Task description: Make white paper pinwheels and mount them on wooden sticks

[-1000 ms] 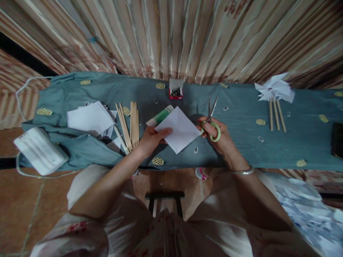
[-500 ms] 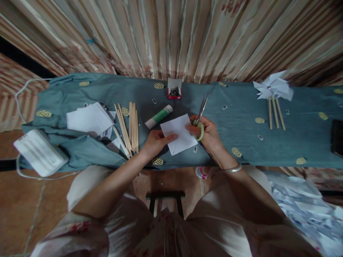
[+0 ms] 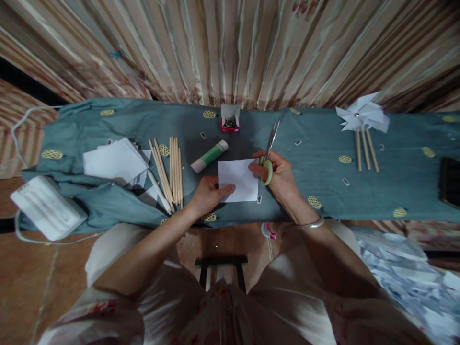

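Observation:
Between my hands is a square of white paper point(image 3: 240, 179), held above the cloth. My left hand point(image 3: 208, 195) pinches its left edge, thumb on top. My right hand point(image 3: 278, 177) grips a pair of scissors point(image 3: 268, 165) by the pale green handles, blades pointing away from me, and its thumb also touches the paper's right edge. Just beyond the paper lies a green and white glue stick point(image 3: 210, 155). Farther back stands a small open red box point(image 3: 230, 125) with small dark metal pieces inside.
Several wooden sticks point(image 3: 175, 170) and a white pen-like stick point(image 3: 159, 191) lie to the left, by stacked white paper point(image 3: 115, 160). A white corded box point(image 3: 48, 208) sits at the left edge. Paper pinwheels point(image 3: 362, 115) on sticks lie right; a dark object point(image 3: 449, 182) is beyond. A paper-filled bag point(image 3: 402, 278) stands below.
The paper has turned from a tilted position to nearly square with the table edge. Both hands still hold it, and the scissors remain in my right hand. The view has shifted slightly.

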Action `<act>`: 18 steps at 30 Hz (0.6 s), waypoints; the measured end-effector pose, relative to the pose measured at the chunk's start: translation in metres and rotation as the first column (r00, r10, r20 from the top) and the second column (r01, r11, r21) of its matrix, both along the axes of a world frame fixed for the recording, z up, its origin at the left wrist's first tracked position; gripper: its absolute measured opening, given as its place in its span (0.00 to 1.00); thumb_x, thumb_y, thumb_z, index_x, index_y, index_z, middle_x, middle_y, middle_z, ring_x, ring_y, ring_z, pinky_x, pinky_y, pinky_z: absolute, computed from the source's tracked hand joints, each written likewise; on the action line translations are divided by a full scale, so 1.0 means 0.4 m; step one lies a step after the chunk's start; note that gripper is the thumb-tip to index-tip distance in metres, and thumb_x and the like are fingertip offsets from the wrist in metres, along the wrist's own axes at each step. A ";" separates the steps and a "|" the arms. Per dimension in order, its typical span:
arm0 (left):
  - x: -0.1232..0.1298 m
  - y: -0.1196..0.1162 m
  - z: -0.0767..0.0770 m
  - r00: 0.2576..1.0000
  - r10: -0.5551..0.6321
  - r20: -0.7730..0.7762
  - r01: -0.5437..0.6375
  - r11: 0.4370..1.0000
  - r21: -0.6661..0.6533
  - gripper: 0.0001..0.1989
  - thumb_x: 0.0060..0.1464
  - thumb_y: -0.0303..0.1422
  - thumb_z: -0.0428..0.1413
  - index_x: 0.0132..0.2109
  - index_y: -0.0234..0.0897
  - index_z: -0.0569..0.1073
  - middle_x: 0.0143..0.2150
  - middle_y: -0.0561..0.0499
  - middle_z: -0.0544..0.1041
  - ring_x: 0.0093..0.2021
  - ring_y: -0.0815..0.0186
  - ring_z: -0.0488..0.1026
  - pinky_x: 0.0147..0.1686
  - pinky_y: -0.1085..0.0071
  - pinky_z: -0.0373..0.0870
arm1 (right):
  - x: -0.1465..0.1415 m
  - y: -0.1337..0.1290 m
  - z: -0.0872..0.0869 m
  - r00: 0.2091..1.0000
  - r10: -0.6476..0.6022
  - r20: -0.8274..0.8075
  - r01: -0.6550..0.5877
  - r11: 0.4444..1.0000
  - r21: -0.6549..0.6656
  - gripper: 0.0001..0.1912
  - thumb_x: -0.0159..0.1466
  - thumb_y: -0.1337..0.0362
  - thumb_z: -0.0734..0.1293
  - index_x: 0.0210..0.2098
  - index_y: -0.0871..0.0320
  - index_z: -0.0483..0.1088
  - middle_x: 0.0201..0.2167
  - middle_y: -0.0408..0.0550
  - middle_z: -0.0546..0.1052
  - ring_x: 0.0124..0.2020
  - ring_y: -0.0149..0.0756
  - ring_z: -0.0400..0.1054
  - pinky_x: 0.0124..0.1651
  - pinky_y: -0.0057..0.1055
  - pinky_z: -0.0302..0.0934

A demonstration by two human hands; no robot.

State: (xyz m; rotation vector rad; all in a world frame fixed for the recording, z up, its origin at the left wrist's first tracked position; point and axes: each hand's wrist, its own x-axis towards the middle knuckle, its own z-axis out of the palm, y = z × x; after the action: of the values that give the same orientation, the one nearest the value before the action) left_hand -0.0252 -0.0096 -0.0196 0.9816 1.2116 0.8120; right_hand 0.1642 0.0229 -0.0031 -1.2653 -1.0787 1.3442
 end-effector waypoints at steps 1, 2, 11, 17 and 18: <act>-0.001 0.001 0.001 1.000 -0.006 -0.008 0.006 1.000 0.000 0.14 0.38 0.41 0.65 0.26 0.33 0.79 0.24 0.52 0.77 0.25 0.68 0.68 0.27 0.73 0.64 | 0.004 0.002 -0.001 1.000 -0.011 0.005 0.011 1.000 0.006 0.19 0.43 0.59 0.80 0.32 0.54 0.72 0.19 0.33 0.67 0.19 0.23 0.57 0.21 0.24 0.53; -0.002 0.002 0.003 1.000 -0.017 -0.014 0.017 1.000 0.002 0.14 0.38 0.41 0.64 0.26 0.33 0.79 0.23 0.53 0.76 0.24 0.69 0.68 0.27 0.73 0.63 | 0.008 0.005 -0.002 1.000 -0.027 0.010 0.027 1.000 0.011 0.19 0.43 0.60 0.80 0.32 0.54 0.72 0.19 0.33 0.67 0.19 0.23 0.57 0.21 0.24 0.52; -0.020 0.015 0.023 0.998 -0.047 -0.043 0.049 0.998 0.034 0.12 0.42 0.41 0.63 0.23 0.35 0.78 0.23 0.49 0.79 0.25 0.67 0.72 0.31 0.71 0.70 | 0.049 0.028 -0.014 0.981 -0.192 0.020 0.190 0.980 0.060 0.14 0.44 0.64 0.77 0.30 0.53 0.73 0.19 0.32 0.66 0.19 0.23 0.55 0.22 0.24 0.51; -0.023 0.014 0.019 0.997 0.043 0.064 -0.044 0.999 0.011 0.13 0.43 0.41 0.66 0.28 0.34 0.80 0.26 0.48 0.80 0.28 0.65 0.76 0.34 0.69 0.73 | 0.073 0.045 -0.035 0.962 -0.253 -0.100 0.261 0.962 0.075 0.14 0.47 0.63 0.77 0.32 0.53 0.72 0.23 0.34 0.68 0.24 0.25 0.60 0.28 0.26 0.57; -0.018 0.011 0.018 0.992 0.057 0.109 -0.058 0.998 0.009 0.14 0.43 0.41 0.66 0.32 0.34 0.81 0.29 0.47 0.81 0.31 0.63 0.77 0.36 0.68 0.73 | 0.072 0.045 -0.036 0.962 -0.251 -0.112 0.258 0.964 0.061 0.15 0.47 0.63 0.77 0.32 0.54 0.72 0.24 0.34 0.68 0.24 0.26 0.60 0.29 0.27 0.57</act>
State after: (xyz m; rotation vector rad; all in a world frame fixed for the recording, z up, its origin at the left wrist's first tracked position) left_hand -0.0325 -0.0053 -0.0124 0.9041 1.1464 0.9081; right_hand 0.1930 0.0410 -0.0175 -1.2196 -0.8546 1.1495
